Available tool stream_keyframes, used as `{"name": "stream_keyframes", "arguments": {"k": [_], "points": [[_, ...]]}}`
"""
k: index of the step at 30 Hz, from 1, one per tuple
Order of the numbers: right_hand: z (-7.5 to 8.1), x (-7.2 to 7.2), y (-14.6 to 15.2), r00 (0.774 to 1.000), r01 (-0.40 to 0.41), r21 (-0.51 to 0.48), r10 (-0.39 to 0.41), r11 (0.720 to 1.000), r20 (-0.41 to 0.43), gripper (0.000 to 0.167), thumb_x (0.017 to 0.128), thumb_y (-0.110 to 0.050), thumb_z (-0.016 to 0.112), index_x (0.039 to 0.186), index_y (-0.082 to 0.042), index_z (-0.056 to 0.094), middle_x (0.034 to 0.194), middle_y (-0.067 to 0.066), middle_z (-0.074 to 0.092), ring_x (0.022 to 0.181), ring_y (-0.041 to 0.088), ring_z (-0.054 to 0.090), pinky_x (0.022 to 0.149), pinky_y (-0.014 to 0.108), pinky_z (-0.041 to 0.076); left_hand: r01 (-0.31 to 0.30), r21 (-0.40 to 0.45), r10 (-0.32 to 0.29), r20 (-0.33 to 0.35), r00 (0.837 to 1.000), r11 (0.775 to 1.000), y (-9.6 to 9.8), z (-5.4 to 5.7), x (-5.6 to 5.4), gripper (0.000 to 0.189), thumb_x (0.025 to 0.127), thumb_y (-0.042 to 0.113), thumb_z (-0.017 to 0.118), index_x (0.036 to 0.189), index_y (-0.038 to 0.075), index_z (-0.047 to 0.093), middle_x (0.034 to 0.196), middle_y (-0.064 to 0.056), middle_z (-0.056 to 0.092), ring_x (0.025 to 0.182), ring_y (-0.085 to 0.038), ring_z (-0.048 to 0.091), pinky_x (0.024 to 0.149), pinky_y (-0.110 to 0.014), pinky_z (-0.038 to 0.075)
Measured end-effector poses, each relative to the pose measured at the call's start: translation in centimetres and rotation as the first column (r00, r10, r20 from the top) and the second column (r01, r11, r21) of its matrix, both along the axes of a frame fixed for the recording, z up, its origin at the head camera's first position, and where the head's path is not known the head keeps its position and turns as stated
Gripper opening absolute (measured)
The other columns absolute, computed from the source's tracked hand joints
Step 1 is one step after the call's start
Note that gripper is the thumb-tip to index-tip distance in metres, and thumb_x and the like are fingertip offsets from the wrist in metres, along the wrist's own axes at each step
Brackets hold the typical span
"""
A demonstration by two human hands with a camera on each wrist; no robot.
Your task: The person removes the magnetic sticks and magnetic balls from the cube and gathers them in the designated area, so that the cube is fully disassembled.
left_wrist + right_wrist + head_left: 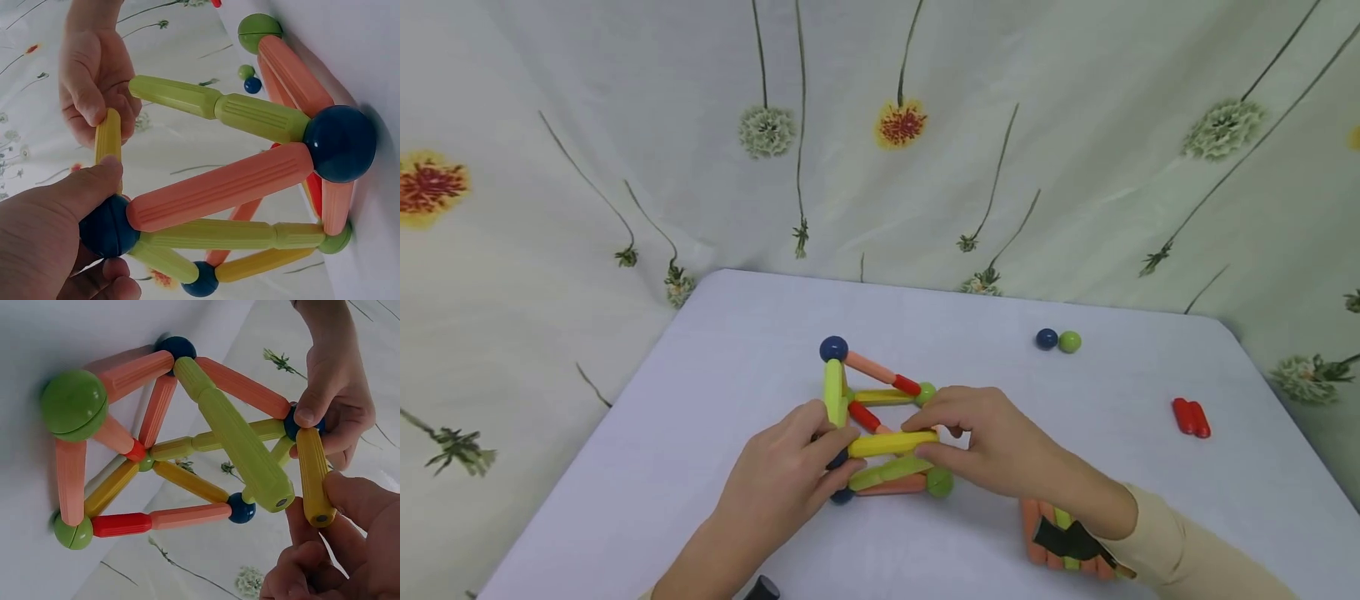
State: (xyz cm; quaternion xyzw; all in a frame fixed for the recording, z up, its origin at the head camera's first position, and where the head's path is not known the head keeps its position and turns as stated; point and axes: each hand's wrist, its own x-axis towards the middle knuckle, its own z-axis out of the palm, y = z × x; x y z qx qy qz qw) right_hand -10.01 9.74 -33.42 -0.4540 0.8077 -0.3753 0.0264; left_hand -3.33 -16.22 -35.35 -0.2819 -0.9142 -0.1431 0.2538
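A frame of coloured rods and balls stands on the table in front of me. My left hand (782, 467) grips a blue ball (111, 228) at one of its raised corners, thumb and fingers on either side. From that ball juts a yellow rod (891, 443), and my right hand (350, 537) pinches it close to its far end. That end (322, 519) is bare, with no ball on it. Just beside it, a two-piece lime-green rod (244, 450) slants up from a lower blue ball (340, 144), its tip also free. Green balls (74, 406) sit at other low corners.
Toward the back right of the table (970, 333) lie a loose blue ball (1047, 339) and a green ball (1070, 342). Two short red rods (1192, 417) lie farther right. Several orange and lime rods (1032, 533) are partly hidden under my right forearm.
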Motion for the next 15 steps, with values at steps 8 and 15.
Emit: {"name": "stream_keyframes", "arguments": {"k": [8, 15], "points": [[-0.6, -0.9, 3.5, 0.975, 0.223, -0.106, -0.222, 0.969, 0.017, 0.024, 0.086, -0.014, 0.076, 0.105, -0.028, 0.072, 0.088, -0.014, 0.063, 0.067, 0.014, 0.049, 0.054, 0.025, 0.041, -0.015, 0.011, 0.015, -0.014, 1.000, 1.000, 0.1, 0.1, -0.1, 0.031, 0.070, 0.026, 0.090, 0.096, 0.013, 0.078, 0.082, 0.005, 0.045, 0.067, -0.004, 0.044, 0.051, -0.011, 0.036], [-1.2, -0.9, 7.7, 0.892, 0.450, -0.090, -0.451, 0.889, 0.004, 0.028, 0.082, -0.006, 0.078, 0.105, -0.022, 0.073, 0.092, -0.012, 0.065, 0.072, 0.013, 0.053, 0.058, 0.024, 0.048, -0.031, 0.025, 0.031, 0.004, 1.000, 0.999, 0.0, 0.2, 0.1, 0.036, 0.068, 0.025, 0.091, 0.099, 0.012, 0.078, 0.084, 0.005, 0.047, 0.068, -0.004, 0.045, 0.051, -0.011, 0.037]]}}
